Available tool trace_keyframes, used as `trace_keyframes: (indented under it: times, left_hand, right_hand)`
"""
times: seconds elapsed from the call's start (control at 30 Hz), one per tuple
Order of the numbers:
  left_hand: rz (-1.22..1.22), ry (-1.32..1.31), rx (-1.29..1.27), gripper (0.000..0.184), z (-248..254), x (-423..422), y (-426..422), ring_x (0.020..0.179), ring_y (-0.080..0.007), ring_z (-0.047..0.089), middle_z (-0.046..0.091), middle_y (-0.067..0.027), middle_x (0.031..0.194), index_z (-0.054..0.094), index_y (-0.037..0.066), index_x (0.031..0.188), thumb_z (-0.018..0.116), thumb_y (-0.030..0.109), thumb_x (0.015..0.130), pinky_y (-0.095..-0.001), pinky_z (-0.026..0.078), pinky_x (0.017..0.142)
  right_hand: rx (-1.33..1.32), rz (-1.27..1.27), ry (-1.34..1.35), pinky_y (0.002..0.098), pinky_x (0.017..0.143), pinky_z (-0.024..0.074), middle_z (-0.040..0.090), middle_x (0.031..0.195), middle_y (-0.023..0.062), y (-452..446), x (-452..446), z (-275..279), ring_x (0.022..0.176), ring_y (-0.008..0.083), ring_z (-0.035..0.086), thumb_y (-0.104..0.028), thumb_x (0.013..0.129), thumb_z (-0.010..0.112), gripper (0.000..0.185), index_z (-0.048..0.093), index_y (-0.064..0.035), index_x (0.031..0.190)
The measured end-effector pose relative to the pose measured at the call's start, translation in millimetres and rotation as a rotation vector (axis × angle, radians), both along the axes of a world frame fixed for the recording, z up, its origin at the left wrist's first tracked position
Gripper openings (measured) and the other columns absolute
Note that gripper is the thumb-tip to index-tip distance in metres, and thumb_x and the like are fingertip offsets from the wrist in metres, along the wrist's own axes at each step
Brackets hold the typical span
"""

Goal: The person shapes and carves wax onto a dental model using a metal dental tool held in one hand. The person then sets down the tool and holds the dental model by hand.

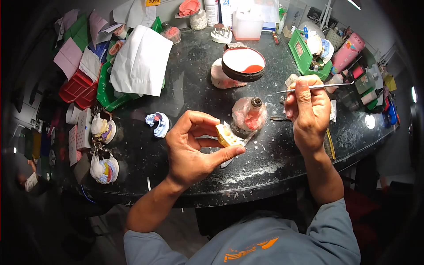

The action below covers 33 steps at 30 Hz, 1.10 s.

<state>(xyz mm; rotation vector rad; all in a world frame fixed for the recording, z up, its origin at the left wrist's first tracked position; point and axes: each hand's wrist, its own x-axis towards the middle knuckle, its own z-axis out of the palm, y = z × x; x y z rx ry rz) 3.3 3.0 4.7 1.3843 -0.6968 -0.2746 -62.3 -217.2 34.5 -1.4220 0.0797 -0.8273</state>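
Observation:
My left hand has its thumb and fingers closed round a small yellow and white dental model, held above the bench. In my right hand a thin metal dental carving tool is pinched, lying almost level, its tip pointing left. Between the hands stands a wax-smeared spirit lamp with a dark metal neck. Behind the lamp, a round tin with a pool of red wax rests tilted on a pinkish-white block. A metal blade or spatula shows beside the model, partly hidden by my left thumb.
A blue dental impression lies left of my left hand. Two mounted plaster models stand farther left. Green trays with papers and models flank the bench. A plastic tub stands at the back.

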Motion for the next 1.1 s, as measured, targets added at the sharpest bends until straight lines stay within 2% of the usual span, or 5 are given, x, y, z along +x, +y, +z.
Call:
trace_keyframes:
  times: [0.17,0.27,0.37,0.8,1.1]
  left_hand:
    - [-0.031,0.107,-0.013,0.057,3.5,-2.0,-0.3,0.092,-0.0211,0.072,0.064,-0.0125,0.098,0.050,0.001,0.109,0.087,-0.009,0.068,-0.0348,0.065,0.081]
    - [-0.058,0.123,-0.020,0.057,3.5,-3.1,-0.6,0.094,-0.0225,0.072,0.065,-0.0123,0.099,0.050,0.000,0.109,0.088,-0.009,0.068,-0.0357,0.065,0.082]
    - [-0.084,0.115,-0.037,0.057,1.1,-3.2,-0.7,0.097,-0.0251,0.072,0.065,-0.0126,0.101,0.051,0.000,0.109,0.088,-0.010,0.067,-0.0375,0.065,0.083]
    - [-0.063,0.128,-0.081,0.053,-1.9,-5.5,-4.1,0.090,-0.0194,0.073,0.067,-0.0091,0.097,0.055,0.000,0.106,0.090,-0.005,0.066,-0.0337,0.065,0.081]
    - [-0.083,0.102,-0.029,0.060,-0.9,-3.9,-1.6,0.097,-0.0213,0.071,0.066,-0.0141,0.102,0.051,0.000,0.110,0.089,-0.009,0.064,-0.0376,0.064,0.085]
  right_hand:
    - [0.072,0.119,-0.029,0.0200,0.048,0.0391,0.054,0.068,0.0009,23.2,-15.4,-11.2,0.058,0.0066,0.053,-0.026,0.106,0.053,0.022,0.051,-0.0065,0.096]
    - [0.170,0.230,-0.085,0.0291,0.061,0.0606,0.056,0.075,0.0053,40.6,-19.8,-15.2,0.065,0.0097,0.059,-0.027,0.106,0.049,0.024,0.047,-0.0038,0.099]
    - [0.220,0.310,-0.081,0.0364,0.070,0.0650,0.056,0.078,0.0061,44.2,-22.5,-19.6,0.069,0.0106,0.060,-0.026,0.105,0.049,0.024,0.046,-0.0034,0.100]
    - [0.295,0.317,-0.040,0.0324,0.066,0.0637,0.059,0.080,0.0070,47.6,-22.6,-23.1,0.070,0.0106,0.061,-0.022,0.104,0.055,0.021,0.048,-0.0026,0.102]
    - [0.284,0.317,-0.034,0.0306,0.065,0.0630,0.061,0.081,0.0081,45.8,-23.1,-25.1,0.070,0.0109,0.063,-0.020,0.103,0.057,0.020,0.049,-0.0014,0.101]
